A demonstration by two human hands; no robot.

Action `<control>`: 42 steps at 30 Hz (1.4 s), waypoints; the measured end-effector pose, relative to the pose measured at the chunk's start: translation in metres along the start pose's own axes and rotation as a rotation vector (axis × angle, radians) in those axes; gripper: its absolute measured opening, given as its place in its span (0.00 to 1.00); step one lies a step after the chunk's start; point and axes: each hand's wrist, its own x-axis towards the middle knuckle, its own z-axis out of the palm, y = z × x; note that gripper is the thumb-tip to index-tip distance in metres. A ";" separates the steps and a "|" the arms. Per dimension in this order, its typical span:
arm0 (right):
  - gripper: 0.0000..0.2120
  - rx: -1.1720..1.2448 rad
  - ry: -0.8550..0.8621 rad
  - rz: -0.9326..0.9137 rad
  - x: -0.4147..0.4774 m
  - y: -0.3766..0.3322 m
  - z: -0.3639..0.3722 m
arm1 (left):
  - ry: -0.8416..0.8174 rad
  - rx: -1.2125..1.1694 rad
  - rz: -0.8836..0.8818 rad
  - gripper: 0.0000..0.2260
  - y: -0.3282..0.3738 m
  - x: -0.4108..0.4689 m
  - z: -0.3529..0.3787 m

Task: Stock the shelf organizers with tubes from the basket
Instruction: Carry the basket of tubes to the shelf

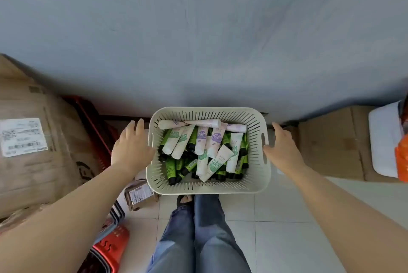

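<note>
1. Tubes (217,160) fill the cream basket (208,187). The basket sits low by the grey wall (198,30), just past the person's feet.
2. Some are white with a green picture, and some are white with a purple picture (201,140). Many are green with black caps (171,168). They all lie in a jumbled heap.
3. Each tube has writing on it, but it is too small and blurry to read.
4. The left hand (130,149) is right beside the basket's left side. Its fingers are straight and it holds nothing.
5. The right hand (284,151) is right beside the basket's right side, next to the handle hole (264,148). Its fingers are loose and it holds nothing. I cannot tell if either hand touches the rim.
6. A big brown box (33,173) on the left has a white sticker (23,137) with a bar code and a square code. The words on it are too blurry to read.
7. A small brown parcel (141,195) with its own sticker lies on the floor by the basket's near left corner. A red basket (110,244) is below it, and another brown box (331,142) is on the right.
8. Legs in blue jeans (198,239) stand on the pale tiles (287,239).
</note>
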 end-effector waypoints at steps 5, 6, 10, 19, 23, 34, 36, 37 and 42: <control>0.34 0.003 -0.057 0.064 0.030 0.014 0.020 | -0.084 -0.140 -0.123 0.35 0.006 0.022 0.027; 0.34 0.004 -0.066 0.025 0.034 0.017 0.026 | -0.094 -0.147 -0.118 0.35 0.008 0.024 0.034; 0.37 -0.003 -0.102 0.000 0.044 0.026 0.042 | -0.117 -0.170 -0.184 0.37 0.010 0.027 0.050; 0.35 0.039 -0.113 -0.022 0.042 0.030 0.044 | -0.064 -0.314 -0.221 0.41 0.010 0.026 0.068; 0.35 0.070 -0.128 -0.008 0.042 0.030 0.042 | -0.081 -0.330 -0.210 0.41 0.006 0.028 0.068; 0.32 0.180 -0.154 0.027 0.011 0.034 0.028 | -0.141 -0.235 -0.099 0.42 0.000 0.032 0.058; 0.33 0.181 -0.171 0.088 -0.001 0.046 0.031 | -0.157 -0.210 -0.044 0.41 0.001 0.030 0.053; 0.35 0.182 -0.174 0.119 -0.009 0.051 0.031 | -0.159 -0.207 -0.015 0.41 0.003 0.029 0.049; 0.37 0.261 -0.141 0.251 -0.053 0.076 0.032 | -0.183 -0.190 0.135 0.37 0.024 0.016 0.032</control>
